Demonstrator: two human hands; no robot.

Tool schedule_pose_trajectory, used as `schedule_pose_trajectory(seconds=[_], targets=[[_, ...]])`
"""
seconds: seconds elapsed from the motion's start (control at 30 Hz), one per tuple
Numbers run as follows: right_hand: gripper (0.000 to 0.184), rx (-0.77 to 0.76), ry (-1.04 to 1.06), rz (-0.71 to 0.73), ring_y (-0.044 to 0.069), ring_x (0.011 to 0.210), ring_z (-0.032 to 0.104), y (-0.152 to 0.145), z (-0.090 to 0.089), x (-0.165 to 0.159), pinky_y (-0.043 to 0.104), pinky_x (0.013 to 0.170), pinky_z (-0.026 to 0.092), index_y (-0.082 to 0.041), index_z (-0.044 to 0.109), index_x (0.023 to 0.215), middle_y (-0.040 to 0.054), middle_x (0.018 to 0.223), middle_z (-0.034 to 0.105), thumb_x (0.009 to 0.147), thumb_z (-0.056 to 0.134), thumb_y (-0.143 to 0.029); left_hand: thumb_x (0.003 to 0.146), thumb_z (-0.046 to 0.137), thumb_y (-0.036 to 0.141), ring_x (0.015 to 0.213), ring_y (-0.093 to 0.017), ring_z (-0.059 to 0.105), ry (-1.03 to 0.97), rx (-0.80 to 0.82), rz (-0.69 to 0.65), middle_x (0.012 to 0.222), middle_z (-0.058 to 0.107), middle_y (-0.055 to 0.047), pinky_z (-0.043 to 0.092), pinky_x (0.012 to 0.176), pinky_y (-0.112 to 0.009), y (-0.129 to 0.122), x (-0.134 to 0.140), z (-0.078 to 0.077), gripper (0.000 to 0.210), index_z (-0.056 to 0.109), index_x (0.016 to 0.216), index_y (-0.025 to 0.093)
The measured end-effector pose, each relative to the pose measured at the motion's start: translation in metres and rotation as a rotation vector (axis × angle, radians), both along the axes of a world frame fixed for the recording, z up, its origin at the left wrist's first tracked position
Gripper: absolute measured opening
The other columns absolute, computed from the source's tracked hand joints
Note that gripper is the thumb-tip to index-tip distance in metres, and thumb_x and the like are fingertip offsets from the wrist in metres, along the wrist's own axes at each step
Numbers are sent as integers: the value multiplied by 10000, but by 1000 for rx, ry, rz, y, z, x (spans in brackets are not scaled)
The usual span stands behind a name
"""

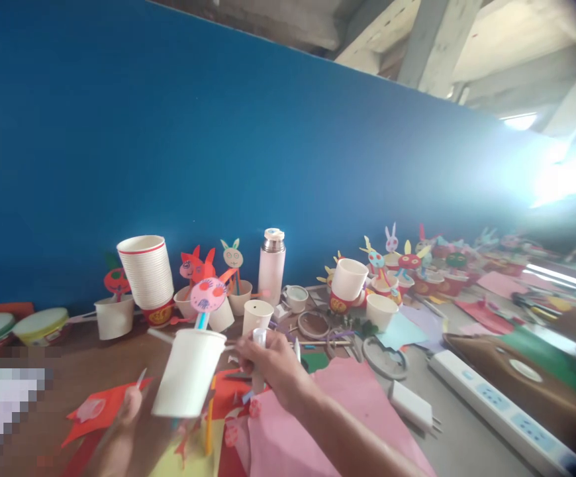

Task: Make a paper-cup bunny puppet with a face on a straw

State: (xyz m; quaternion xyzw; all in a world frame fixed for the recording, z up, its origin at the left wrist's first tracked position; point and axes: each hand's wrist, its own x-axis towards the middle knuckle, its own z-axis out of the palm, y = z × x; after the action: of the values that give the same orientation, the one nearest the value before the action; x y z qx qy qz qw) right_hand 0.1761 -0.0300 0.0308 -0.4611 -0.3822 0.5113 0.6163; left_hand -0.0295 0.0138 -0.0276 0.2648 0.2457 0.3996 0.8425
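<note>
A white paper cup (189, 374) tilts in front of me, with a pink paper face (208, 295) on a blue stem rising from its mouth. Thin white strips stick out on both sides near its rim. My right hand (275, 361) is closed around a white tube (259, 358), its fingertips close to the cup's right rim; whether they also grip the strip there is unclear. Left of the cup, only part of my left hand (122, 424) shows, thumb raised beside a thin whitish tip I cannot identify. Red paper (102, 407) lies by this hand.
Stacked cups (146, 271), a pink flask (272, 268) and several paper-animal cups stand along the blue wall (218, 132). Tape rolls (384, 356), pink paper (342, 411), a white charger (412, 405) and a power strip (501, 407) lie to the right. Lidded tubs (42, 324) sit left.
</note>
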Motion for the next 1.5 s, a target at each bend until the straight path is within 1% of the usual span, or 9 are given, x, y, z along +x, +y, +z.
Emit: schedule_pose_trajectory(seconds=[0.1, 0.27, 0.43, 0.67, 0.93, 1.13, 1.23, 1.33, 1.5], targets=[[282, 29, 75, -123, 66, 460, 424, 0, 2, 0, 174, 425, 319, -137, 542, 563, -22, 507, 513, 673, 652, -373, 671, 554, 650, 1161, -343, 512, 65, 60, -11, 1092, 692, -37, 452, 914, -504, -2, 10, -6, 517, 667, 1052, 318], [242, 30, 181, -234, 64, 443, 410, -1, -1, -10, 162, 385, 303, -144, 549, 618, -35, 502, 496, 664, 662, -352, 609, 754, 366, 1179, -383, 480, 224, 203, -140, 1166, 648, -109, 456, 901, -474, -16, 34, -11, 438, 701, 1021, 228], [253, 1, 279, -142, 56, 409, 427, -6, -8, -30, 154, 382, 343, -136, 542, 608, -36, 479, 499, 654, 667, -351, 603, 748, 398, 1113, -328, 548, 298, 177, -7, 1067, 698, -67, 492, 861, -398, -30, 59, 7, 285, 739, 855, 263], [301, -45, 253, -47, 54, 337, 407, -10, -6, -45, 153, 288, 289, -124, 581, 634, -17, 490, 531, 607, 699, -399, 628, 745, 304, 1020, -262, 598, 185, 160, 125, 1025, 699, -28, 542, 736, -298, -33, 64, 32, 270, 710, 892, 267], [403, -50, 172, 15, 52, 382, 406, -10, -9, -51, 143, 310, 258, -84, 705, 773, -13, 497, 504, 630, 706, -461, 674, 726, 240, 922, -238, 627, 80, 139, 193, 940, 708, -45, 540, 730, -289, -34, 58, 30, 279, 706, 951, 212], [456, 39, 133, 86, 93, 479, 477, -7, -11, -50, 179, 427, 358, -96, 697, 750, -1, 530, 528, 639, 680, -539, 627, 759, 283, 838, -201, 643, 150, 117, 230, 883, 709, -34, 523, 665, -242, -25, 54, 26, 249, 706, 851, 188], [405, 88, 40, -15, 108, 573, 501, -5, -12, -38, 197, 532, 394, -122, 653, 754, 6, 614, 557, 713, 634, -524, 621, 762, 303, 769, -158, 639, 194, 90, 278, 836, 709, -4, 506, 631, -211, -24, 52, 33, 221, 688, 802, 199], [397, 143, -231, -162, 93, 558, 447, -8, -5, -18, 190, 528, 354, -143, 597, 722, -20, 600, 502, 830, 504, -513, 594, 784, 302, 656, -113, 612, 229, 85, 350, 708, 689, 23, 494, 618, -194, -24, 49, 39, 222, 678, 756, 194], [340, 283, -545, -260, 111, 598, 482, -21, 18, 2, 208, 566, 363, -163, 586, 772, -17, 639, 509, 897, 428, -437, 562, 806, 308, 607, -97, 574, 203, 191, 426, 665, 676, 17, 473, 586, -183, -20, 46, 31, 264, 683, 759, 183]])
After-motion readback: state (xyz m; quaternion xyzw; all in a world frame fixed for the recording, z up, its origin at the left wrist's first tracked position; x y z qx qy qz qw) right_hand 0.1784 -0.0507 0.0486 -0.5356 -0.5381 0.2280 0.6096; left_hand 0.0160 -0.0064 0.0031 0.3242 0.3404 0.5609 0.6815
